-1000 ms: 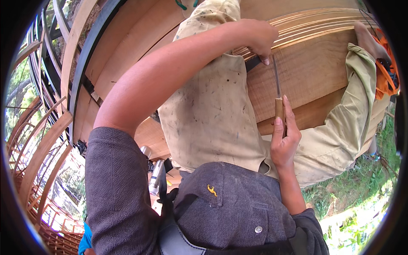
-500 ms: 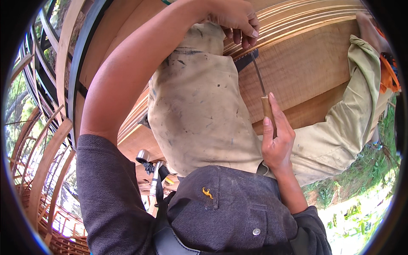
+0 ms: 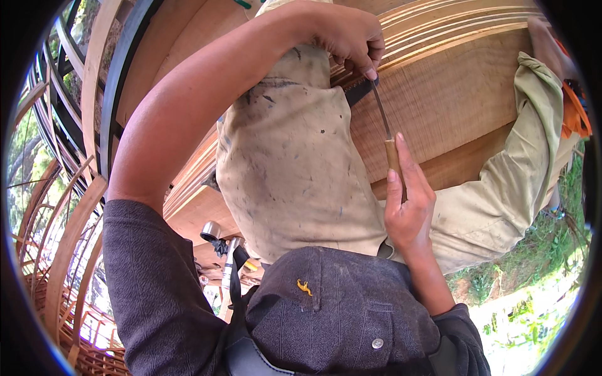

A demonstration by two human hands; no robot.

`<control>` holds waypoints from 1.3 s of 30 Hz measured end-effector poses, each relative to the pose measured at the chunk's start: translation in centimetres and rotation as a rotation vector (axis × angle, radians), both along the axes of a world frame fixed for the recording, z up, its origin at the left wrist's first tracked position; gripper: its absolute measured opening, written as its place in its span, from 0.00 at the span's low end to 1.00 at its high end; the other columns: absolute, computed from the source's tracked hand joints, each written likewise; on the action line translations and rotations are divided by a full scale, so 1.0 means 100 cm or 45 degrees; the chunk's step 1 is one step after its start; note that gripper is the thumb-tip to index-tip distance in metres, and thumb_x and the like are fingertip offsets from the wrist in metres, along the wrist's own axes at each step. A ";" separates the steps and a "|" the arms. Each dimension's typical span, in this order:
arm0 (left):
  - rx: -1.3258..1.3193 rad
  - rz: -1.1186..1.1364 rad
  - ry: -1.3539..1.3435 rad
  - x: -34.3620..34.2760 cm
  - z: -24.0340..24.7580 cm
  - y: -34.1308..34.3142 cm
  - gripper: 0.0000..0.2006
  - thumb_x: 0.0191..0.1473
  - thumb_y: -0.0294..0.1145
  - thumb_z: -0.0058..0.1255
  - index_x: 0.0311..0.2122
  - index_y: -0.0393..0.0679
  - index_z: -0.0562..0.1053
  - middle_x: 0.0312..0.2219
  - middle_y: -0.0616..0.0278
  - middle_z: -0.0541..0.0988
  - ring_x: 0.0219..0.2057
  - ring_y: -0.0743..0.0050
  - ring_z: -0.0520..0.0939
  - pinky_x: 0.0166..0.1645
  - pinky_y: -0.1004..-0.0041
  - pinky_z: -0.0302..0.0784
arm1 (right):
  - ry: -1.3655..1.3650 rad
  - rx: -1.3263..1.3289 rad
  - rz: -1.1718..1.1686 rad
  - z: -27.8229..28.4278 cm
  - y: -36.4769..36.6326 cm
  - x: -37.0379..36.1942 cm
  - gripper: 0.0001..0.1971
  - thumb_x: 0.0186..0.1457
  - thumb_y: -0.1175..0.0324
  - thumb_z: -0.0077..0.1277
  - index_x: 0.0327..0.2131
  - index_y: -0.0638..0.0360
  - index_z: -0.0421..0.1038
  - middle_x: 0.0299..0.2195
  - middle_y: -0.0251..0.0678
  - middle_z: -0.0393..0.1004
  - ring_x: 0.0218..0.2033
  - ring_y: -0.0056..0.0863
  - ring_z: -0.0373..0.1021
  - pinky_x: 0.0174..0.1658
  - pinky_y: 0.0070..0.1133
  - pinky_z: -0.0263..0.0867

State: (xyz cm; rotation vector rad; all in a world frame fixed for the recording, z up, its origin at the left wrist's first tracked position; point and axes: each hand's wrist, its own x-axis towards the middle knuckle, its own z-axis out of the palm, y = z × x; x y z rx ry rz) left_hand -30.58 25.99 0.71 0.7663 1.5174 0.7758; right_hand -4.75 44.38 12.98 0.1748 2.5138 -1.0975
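Note:
My right hand [image 3: 411,213] is wrapped round the wooden handle [image 3: 394,160] of a slim file, thumb and forefinger lying along it. The file's thin metal blade [image 3: 381,111] slants up and away to my left hand [image 3: 354,41], whose thumb and fingers pinch its tip. Just beneath that tip a dark saw blade [image 3: 359,93] pokes out beside my trouser leg [image 3: 295,169]. Most of the saw is hidden behind my leg and left hand.
Wide brown boards [image 3: 445,94] lie beneath my legs, with thin wood strips [image 3: 464,25] along the far side. A metal cup [image 3: 211,230] and small tools stand at lower left. Curved wooden ribs [image 3: 75,250] rise at the left; grass [image 3: 501,276] shows at right.
My left hand has shifted slightly nearer, and its fingers have closed in on the file's tip, covering more of the saw's edge. My right hand has barely moved.

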 end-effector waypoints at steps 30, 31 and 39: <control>-0.011 0.072 0.082 -0.002 0.028 -0.016 0.12 0.58 0.36 0.65 0.38 0.37 0.83 0.27 0.59 0.85 0.31 0.72 0.83 0.38 0.68 0.77 | 0.077 -0.018 0.128 -0.018 0.027 -0.019 0.30 0.61 0.77 0.57 0.66 0.46 0.72 0.26 0.36 0.68 0.23 0.31 0.64 0.31 0.27 0.67; 0.004 0.079 0.073 -0.002 0.026 -0.015 0.12 0.58 0.36 0.65 0.37 0.37 0.83 0.27 0.58 0.85 0.31 0.72 0.83 0.38 0.67 0.77 | 0.070 -0.020 0.126 -0.018 0.028 -0.020 0.30 0.61 0.78 0.57 0.66 0.46 0.72 0.26 0.36 0.68 0.23 0.31 0.63 0.31 0.26 0.67; 0.067 0.053 0.070 -0.003 0.015 -0.013 0.12 0.56 0.36 0.65 0.37 0.37 0.82 0.28 0.56 0.85 0.32 0.69 0.84 0.38 0.65 0.78 | 0.074 -0.064 0.174 -0.021 0.043 -0.031 0.30 0.58 0.80 0.58 0.64 0.49 0.74 0.26 0.36 0.68 0.23 0.30 0.62 0.30 0.26 0.66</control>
